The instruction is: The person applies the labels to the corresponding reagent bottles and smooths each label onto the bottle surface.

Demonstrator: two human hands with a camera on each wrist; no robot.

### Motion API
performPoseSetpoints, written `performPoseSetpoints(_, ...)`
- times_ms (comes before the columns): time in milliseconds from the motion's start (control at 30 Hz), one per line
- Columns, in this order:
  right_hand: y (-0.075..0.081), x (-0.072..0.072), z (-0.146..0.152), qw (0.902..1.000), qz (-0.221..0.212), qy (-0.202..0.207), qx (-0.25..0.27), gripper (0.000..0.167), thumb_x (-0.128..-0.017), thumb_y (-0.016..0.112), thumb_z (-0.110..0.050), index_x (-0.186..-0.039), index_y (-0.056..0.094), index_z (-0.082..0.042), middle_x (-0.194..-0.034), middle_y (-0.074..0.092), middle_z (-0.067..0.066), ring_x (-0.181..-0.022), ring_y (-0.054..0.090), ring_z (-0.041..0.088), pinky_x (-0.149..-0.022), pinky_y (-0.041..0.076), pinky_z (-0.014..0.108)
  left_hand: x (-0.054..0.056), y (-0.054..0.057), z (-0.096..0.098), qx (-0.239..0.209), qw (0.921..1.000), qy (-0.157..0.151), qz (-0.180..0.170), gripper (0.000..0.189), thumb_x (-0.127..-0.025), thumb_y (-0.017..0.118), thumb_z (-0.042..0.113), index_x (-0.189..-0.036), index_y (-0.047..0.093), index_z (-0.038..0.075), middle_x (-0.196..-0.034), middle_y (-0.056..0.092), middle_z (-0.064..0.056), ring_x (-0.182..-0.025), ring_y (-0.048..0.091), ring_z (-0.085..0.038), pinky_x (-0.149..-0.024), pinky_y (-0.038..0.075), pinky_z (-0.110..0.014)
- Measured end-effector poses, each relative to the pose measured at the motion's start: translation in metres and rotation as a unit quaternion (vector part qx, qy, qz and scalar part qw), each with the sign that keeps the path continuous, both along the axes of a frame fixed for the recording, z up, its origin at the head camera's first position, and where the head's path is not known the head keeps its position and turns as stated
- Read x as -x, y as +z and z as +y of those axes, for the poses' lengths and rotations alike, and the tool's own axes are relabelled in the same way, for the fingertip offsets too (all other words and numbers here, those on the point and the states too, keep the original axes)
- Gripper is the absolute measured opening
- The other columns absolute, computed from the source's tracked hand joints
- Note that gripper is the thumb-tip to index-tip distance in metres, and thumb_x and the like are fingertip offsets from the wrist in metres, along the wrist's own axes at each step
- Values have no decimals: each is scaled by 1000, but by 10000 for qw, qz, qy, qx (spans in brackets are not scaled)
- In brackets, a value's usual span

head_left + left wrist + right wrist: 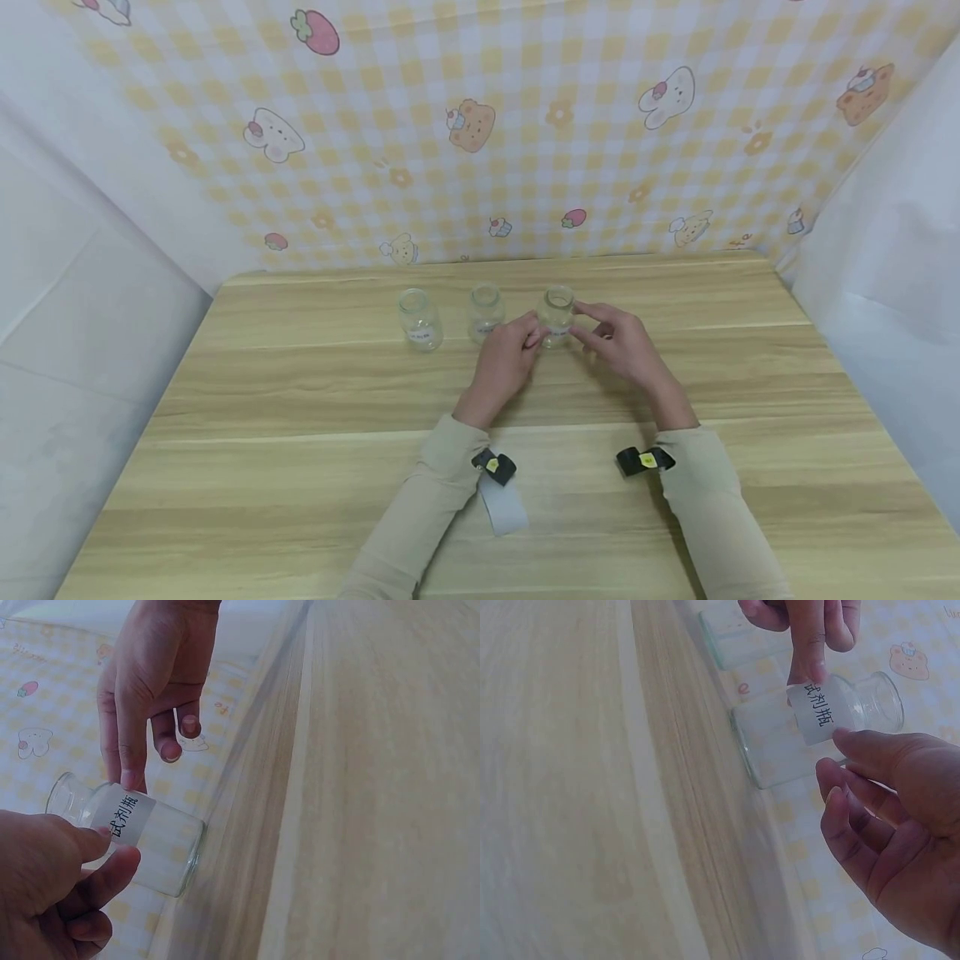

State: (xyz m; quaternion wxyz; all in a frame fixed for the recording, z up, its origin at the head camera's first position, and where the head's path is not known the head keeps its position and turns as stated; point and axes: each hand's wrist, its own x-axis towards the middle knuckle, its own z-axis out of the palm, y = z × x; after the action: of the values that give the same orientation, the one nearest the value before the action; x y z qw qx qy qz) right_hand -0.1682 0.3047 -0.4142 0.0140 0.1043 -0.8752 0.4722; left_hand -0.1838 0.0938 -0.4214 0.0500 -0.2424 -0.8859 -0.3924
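A clear glass reagent bottle (557, 317) stands upright at the right end of a row, between both hands. A white label with dark printed characters (124, 817) lies across its front. My left hand (508, 358) grips the bottle from the left, thumb on the label's edge and the other fingers curled. From the right, my right hand (621, 342) holds the bottle between thumb and forefinger, its thumb at the label's other edge in the right wrist view. Two similar labelled bottles stand to the left, the middle one (486, 308) partly hidden by my left hand, the other (422, 321) farther left.
A pale paper strip (504, 504) lies on the wood-grain table (300, 467), partly beneath my left sleeve. A yellow checked cloth (540, 167) with cartoon prints hangs behind the table. White sheets enclose the left and right sides.
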Motion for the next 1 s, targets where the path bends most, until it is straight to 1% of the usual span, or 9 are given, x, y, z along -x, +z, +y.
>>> performPoseSetpoints(33,0,0,0,10000,-8,-5,4,46,-100,69,-12,-143,58,1,-137,64,20,-77,71,30,-56,52,25,0,0,0,7,10000,-1,18,46,-102,66,11,-69,34,14,-89,71,-21,-83,68,-23,-62,37,-22)
performPoseSetpoints(100,0,0,0,10000,-11,-4,7,45,-100,69,-12,-143,58,1,-136,64,20,-77,71,30,-56,52,25,-1,1,0,-2,10000,-3,43,45,-100,65,1,-70,33,14,-76,61,-18,-68,55,-22,-57,31,-22)
performPoseSetpoints(200,1,0,0,10000,-23,-11,-16,45,-100,70,-12,-142,59,1,-136,64,19,-77,71,29,-56,52,26,-2,2,1,7,9999,21,158,45,-94,63,-10,-69,34,14,-66,49,-7,-67,50,-15,-55,29,-19)
performPoseSetpoints(233,1,0,0,10000,-30,-29,-30,46,-100,71,-12,-142,59,1,-137,64,19,-77,71,28,-56,52,26,-2,2,1,12,9999,16,154,45,-93,63,-10,-69,34,15,-64,39,-4,-65,48,-14,-55,28,-19)
performPoseSetpoints(333,2,0,-2,9998,3,-115,-148,49,-97,74,-14,-141,60,1,-136,65,19,-78,70,26,-59,52,25,-1,2,2,-13,9998,10,190,44,-94,67,-4,-69,35,16,-64,36,3,-62,45,-12,-55,29,-19)
performPoseSetpoints(500,3,1,-9,9988,149,-285,-363,52,-93,80,-18,-139,62,1,-132,67,19,-80,70,24,-63,53,25,0,-3,3,-176,9994,32,294,45,-98,72,11,-69,38,16,-61,38,5,-57,41,-10,-54,29,-19)
performPoseSetpoints(800,2,1,-16,9974,264,-377,-551,54,-91,83,-18,-137,63,1,-129,68,20,-77,70,23,-59,52,26,-1,-3,4,-105,9994,173,298,46,-99,72,17,-69,38,15,-62,39,4,-56,40,-9,-54,29,-19)
performPoseSetpoints(900,3,1,-16,9970,278,-366,-619,53,-91,82,-19,-137,64,0,-128,69,20,-77,70,23,-60,52,27,-1,-3,4,-51,9993,201,312,46,-98,73,17,-68,38,15,-65,50,-2,-58,43,-11,-55,31,-20)
performPoseSetpoints(1000,3,1,-15,9967,259,-345,-681,52,-92,81,-18,-137,64,-1,-128,69,20,-77,70,23,-61,53,28,-2,-3,4,0,9992,230,320,47,-98,74,16,-67,38,15,-80,66,-9,-60,46,-12,-57,35,-20)
